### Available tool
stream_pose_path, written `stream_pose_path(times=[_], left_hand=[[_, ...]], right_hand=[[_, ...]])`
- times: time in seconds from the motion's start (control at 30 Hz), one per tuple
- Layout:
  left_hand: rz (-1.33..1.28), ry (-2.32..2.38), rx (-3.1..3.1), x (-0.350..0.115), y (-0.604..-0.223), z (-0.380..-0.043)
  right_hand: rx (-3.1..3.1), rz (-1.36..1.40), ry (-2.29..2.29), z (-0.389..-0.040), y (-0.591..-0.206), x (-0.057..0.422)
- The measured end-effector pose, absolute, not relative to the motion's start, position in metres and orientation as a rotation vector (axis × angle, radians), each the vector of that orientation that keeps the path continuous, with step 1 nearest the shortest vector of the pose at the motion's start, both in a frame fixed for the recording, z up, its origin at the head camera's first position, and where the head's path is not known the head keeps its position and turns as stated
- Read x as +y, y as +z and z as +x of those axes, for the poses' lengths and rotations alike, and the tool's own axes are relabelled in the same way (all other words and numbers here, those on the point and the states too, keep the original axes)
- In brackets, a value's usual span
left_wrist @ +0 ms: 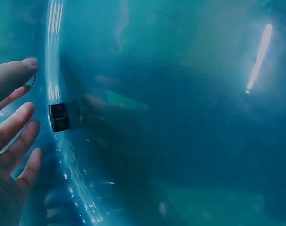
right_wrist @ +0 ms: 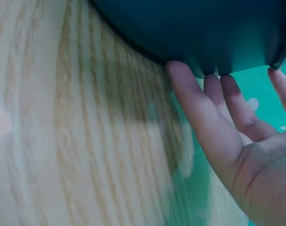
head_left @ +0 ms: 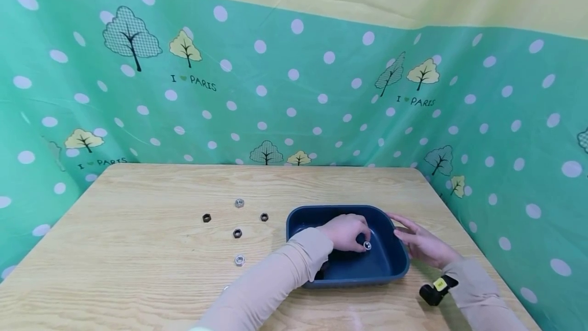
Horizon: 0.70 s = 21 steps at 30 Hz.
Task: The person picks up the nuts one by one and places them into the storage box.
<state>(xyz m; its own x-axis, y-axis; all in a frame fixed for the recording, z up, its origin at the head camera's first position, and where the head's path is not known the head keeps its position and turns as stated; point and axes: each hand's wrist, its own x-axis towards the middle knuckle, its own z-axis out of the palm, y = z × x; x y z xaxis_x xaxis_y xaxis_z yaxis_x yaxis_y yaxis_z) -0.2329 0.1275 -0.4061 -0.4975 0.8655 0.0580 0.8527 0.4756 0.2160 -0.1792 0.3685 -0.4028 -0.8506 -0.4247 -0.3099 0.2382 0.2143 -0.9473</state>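
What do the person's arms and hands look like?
Long, pale beige sleeves, lightly wrinkled, cover both arms. The left hand and right hand are bare. A black device with a yellow label sits at the right wrist; its print is too small to read.

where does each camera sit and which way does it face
Head: on the head, facing forward and down at the table, blue bin and patterned cloth; left hand, right hand and sleeves show.
Left wrist: on that wrist, facing into the bin, at a dark nut; left fingers show.
Right wrist: on that wrist, facing the bin's outer wall; right fingers show against it.
Head and right wrist share the table.
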Motion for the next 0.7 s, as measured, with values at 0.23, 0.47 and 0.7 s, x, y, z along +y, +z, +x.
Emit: stream_pose_path(times=[0.23,0.47,0.7], left_hand=[[1.543,0.308,2.615,0.1264,-0.4033,-0.2317],[1.547,0.266,2.612,0.1253,-0.401,-0.2308],[1.537,0.242,2.61,0.1244,-0.4025,-0.2308]], right_hand=[[1.984,-0.193,-1.693,-0.1789,-0.4037,0.3694],[2.039,-0.15,-1.656,-0.1789,-0.4027,0.3693],[2.023,-0.148,-1.666,-0.1784,-0.4037,0.3685]])
